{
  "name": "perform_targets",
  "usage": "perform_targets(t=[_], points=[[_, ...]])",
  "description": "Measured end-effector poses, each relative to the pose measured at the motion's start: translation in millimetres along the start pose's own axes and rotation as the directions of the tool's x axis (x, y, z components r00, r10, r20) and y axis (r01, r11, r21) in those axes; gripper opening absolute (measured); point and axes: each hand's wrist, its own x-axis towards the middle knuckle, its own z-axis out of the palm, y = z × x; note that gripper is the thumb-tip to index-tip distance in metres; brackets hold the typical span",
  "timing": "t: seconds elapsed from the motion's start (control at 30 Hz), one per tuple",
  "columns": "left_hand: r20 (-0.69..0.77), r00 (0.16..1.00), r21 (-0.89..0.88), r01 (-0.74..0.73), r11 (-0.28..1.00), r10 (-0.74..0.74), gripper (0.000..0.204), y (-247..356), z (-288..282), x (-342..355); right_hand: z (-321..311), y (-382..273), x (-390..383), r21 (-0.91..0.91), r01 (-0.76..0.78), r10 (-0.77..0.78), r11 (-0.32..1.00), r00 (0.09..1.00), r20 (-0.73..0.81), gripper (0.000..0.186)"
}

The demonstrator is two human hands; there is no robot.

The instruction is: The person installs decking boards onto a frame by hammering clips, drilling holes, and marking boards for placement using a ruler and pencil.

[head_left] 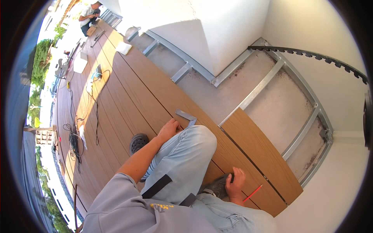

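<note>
My left hand [169, 130] rests on the brown decking [136, 97] beside my raised knee, which hides part of its fingers. A metal square [187, 116] lies just past it, and the two look apart. Close to my other leg, my right hand [236, 184] leans on the boards with thumb and fingers apart, holding nothing visible. Beside its wrist is a red pencil [253, 193], lying on the deck. A shorter deck board [260, 147] sits on the metal frame along the right, with a narrow dark gap between it and the neighbouring board.
Galvanised metal framing [259, 87] spans the concrete between the deck and white walls [233, 31]. A black toothed strip [311, 54] arches at upper right. Cables [74, 139], a power tool [97, 73] and a white box [80, 63] occupy the left. Another person [89, 18] crouches far off.
</note>
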Motion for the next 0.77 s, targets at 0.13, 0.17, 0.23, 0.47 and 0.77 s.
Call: perform_targets(t=[0.13,0.17,0.23,0.47,0.77], points=[[0.094,0.996,-0.009,0.003,1.0,-0.002,0.027,-4.5,-29.1,-31.9,16.8,-11.1,7.6,0.018,-0.04,0.037,0.999,0.993,0.11,0.028],[0.114,0.992,-0.036,-0.051,0.998,0.055,0.026,-5.3,-43.6,-40.9,19.8,-10.7,9.0,0.05,-0.044,0.039,0.998,0.994,0.098,0.025],[0.218,0.974,-0.154,-0.034,0.988,0.068,0.027,-44.6,-40.1,-54.5,20.3,-6.1,7.8,0.069,-0.049,0.042,0.996,0.994,0.097,0.022],[-0.078,0.97,0.036,0.232,0.972,-0.229,0.027,-38.9,-130.7,-117.7,25.7,8.4,-1.3,0.082,-0.081,0.071,0.993,0.992,0.108,0.031],[-0.249,0.834,-0.158,0.466,0.87,-0.492,0.017,-203.1,-99.9,-237.4,57.7,36.4,-16.4,0.008,0.058,-0.058,0.998,0.961,0.27,0.037]])
